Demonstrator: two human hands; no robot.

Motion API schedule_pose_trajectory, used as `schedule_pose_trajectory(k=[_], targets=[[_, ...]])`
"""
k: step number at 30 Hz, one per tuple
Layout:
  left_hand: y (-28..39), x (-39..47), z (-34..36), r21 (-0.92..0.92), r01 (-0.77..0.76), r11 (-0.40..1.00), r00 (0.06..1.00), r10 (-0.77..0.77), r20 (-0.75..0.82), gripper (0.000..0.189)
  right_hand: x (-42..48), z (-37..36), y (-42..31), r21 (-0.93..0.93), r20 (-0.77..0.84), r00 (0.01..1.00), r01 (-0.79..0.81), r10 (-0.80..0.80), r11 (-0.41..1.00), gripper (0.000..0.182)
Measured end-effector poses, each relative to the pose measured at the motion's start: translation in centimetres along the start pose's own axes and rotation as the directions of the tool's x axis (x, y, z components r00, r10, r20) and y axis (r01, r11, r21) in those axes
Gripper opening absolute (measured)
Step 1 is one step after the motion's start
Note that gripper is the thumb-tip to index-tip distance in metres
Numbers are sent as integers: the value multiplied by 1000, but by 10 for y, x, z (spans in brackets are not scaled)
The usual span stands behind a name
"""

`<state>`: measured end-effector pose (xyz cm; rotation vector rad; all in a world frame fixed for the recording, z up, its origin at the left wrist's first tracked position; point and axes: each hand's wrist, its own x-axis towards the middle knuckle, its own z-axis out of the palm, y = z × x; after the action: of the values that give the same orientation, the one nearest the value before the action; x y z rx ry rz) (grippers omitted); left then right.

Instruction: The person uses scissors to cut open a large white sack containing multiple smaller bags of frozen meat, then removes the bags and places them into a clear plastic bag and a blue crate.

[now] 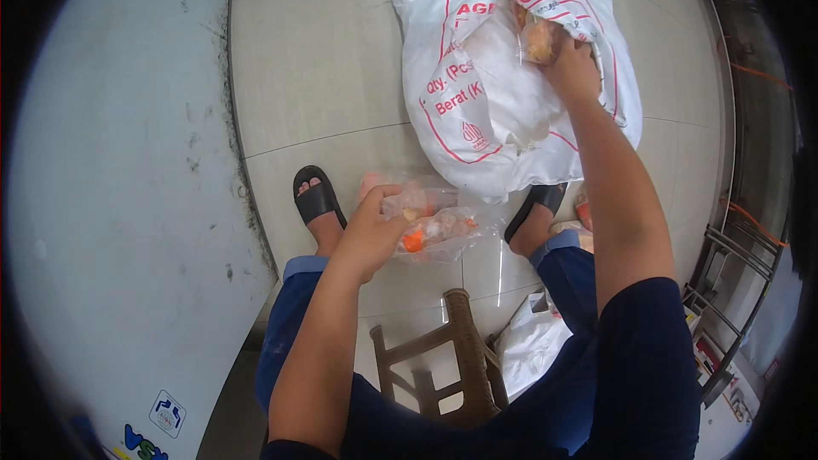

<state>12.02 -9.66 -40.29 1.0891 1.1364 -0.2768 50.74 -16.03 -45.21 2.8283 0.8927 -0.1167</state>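
Observation:
A large white woven sack (441,134) with red print lies on the tiled floor, its top torn into a ragged opening. My right hand (578,73) reaches into that opening, against a clear plastic pack (540,41) of orange-brown food. The sack's flap hides part of its fingers, so their grip is unclear. Between my feet, my left hand (377,223) has its thumb and fingers on the edge of a clear plastic pack (431,201). Another clear pack (441,233) with an orange label lies right beside it, holding pale, frosty-looking pieces.
A white, scuffed appliance-like panel (147,172) rises along the left. Behind the packs stands a brown plastic stool (466,345). A white bag (533,338) lies by my right leg, near further packs (575,227). Metal racking (735,275) lines the right side.

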Motion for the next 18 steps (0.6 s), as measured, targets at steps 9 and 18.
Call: schedule_pose_trajectory(k=[9, 18], targets=[[2, 1, 8, 76, -11, 997, 1000, 9, 25, 48, 20, 6, -8, 180, -84, 994, 87, -73, 980, 62], [-8, 1, 5, 121, -66, 990, 998, 63, 23, 47, 26, -2, -6, 59, -56, 996, 71, -68, 996, 63]])
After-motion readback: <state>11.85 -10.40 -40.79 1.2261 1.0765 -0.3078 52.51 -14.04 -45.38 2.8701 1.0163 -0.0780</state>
